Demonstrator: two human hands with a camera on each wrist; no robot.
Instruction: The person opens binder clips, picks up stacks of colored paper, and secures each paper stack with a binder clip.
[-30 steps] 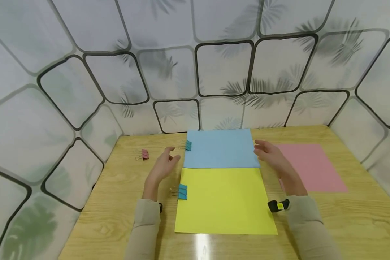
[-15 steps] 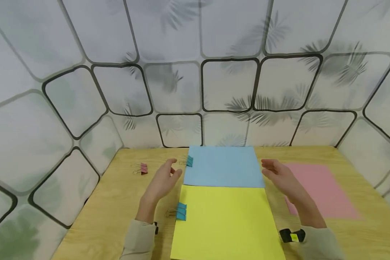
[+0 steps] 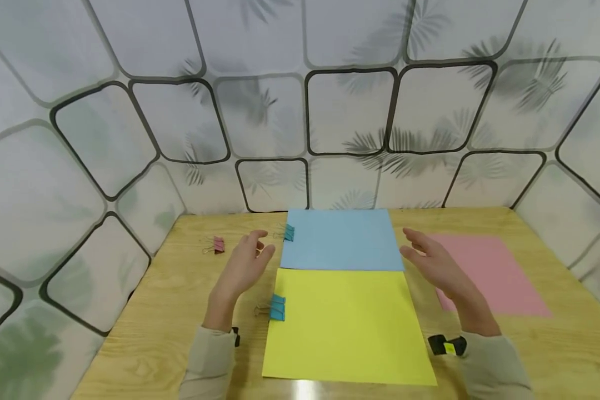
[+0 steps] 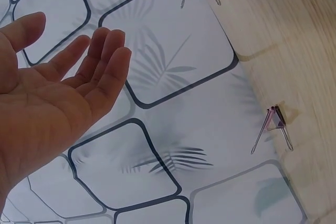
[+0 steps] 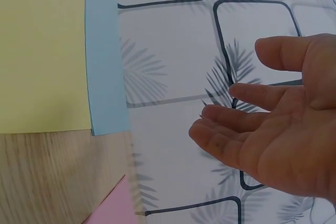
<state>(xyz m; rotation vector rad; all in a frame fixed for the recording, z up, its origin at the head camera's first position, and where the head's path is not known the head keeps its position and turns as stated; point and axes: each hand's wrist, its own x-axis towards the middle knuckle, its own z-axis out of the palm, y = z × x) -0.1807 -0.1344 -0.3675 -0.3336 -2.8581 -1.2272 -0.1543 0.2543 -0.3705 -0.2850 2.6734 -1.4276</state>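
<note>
Drawn slightly wider apart, left hand (image 3: 241, 268) and right hand (image 3: 437, 269) are empty, fingers relaxed; blue sheet (image 3: 342, 241) and yellow sheet (image 3: 350, 333) between them appear clipped, pink sheet (image 3: 487, 272) and pink clip (image 3: 219, 245) apparently remaining.

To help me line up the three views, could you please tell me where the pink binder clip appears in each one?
Head: the pink binder clip lies on the table, to the left of the left hand.
Left wrist: the pink binder clip is at the right, a little below mid-height.
Right wrist: it is not in the picture.
Shared landmark: the leaf-patterned backdrop with dark outlines, visible in all three.
</note>
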